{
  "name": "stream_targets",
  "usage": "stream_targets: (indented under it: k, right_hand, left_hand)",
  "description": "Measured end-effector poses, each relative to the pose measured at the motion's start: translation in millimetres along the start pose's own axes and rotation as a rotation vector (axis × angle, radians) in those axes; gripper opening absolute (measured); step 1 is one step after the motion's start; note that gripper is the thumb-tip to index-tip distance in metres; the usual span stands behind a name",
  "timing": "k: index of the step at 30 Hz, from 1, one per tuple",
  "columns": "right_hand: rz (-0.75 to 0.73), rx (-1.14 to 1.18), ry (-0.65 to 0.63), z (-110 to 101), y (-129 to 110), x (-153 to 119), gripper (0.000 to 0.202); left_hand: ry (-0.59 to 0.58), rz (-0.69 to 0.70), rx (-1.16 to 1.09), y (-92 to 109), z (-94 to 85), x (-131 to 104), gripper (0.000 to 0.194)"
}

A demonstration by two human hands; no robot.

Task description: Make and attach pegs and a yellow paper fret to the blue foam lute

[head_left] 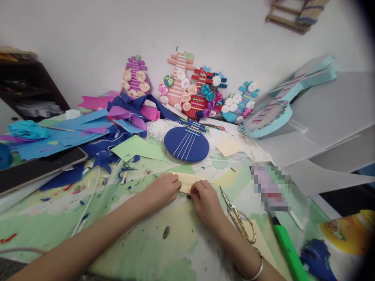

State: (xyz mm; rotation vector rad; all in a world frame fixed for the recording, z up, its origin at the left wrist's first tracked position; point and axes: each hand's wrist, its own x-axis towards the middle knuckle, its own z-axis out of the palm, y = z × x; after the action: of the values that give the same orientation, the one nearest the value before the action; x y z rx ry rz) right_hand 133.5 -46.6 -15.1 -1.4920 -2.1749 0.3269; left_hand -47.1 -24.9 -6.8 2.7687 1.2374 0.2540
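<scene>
Between my two hands lies a folded strip of pale yellow paper (187, 182), low over the table. My left hand (166, 188) pinches its left end, with the fingers curled. At the right end, my right hand (206, 199) grips the paper between thumb and fingers. Gold-handled scissors (236, 218) rest just right of my right hand, blades pointing away. Straight ahead of the hands stands a dark blue round-bodied paper instrument (186, 144) with white strings and small coloured bars.
Decorated paper instruments (199, 93) lean on the wall. Blue paper sheets (64, 132) and a phone (41, 169) lie left; green paper (137, 148) and white string (162, 128) are nearer the middle. A green-handled tool (290, 249) is at right. Scraps litter the tablecloth (140, 246).
</scene>
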Motion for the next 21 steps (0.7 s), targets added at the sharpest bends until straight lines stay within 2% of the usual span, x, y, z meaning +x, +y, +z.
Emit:
stream_targets:
  k: [5,9,16,21]
  right_hand:
    - [0.183,0.163,-0.124,-11.7,1.5,9.1,0.011]
    - [0.191,0.123,-0.13,-15.3,0.4,13.9,0.013]
    - [0.245,0.05,-0.21,-19.1,-4.2,20.9,0.013]
    - [0.278,0.116,-0.181,-19.7,1.4,18.3,0.01]
  left_hand:
    - [-0.082,-0.111,-0.119,6.0,-10.0,0.2,0.019]
    - [-0.061,-0.204,-0.049,11.6,-5.4,0.8,0.02]
    - [0.004,-0.288,-0.135,5.4,5.2,-1.5,0.018]
    - [-0.004,-0.338,-0.195,4.0,2.9,-0.2,0.015]
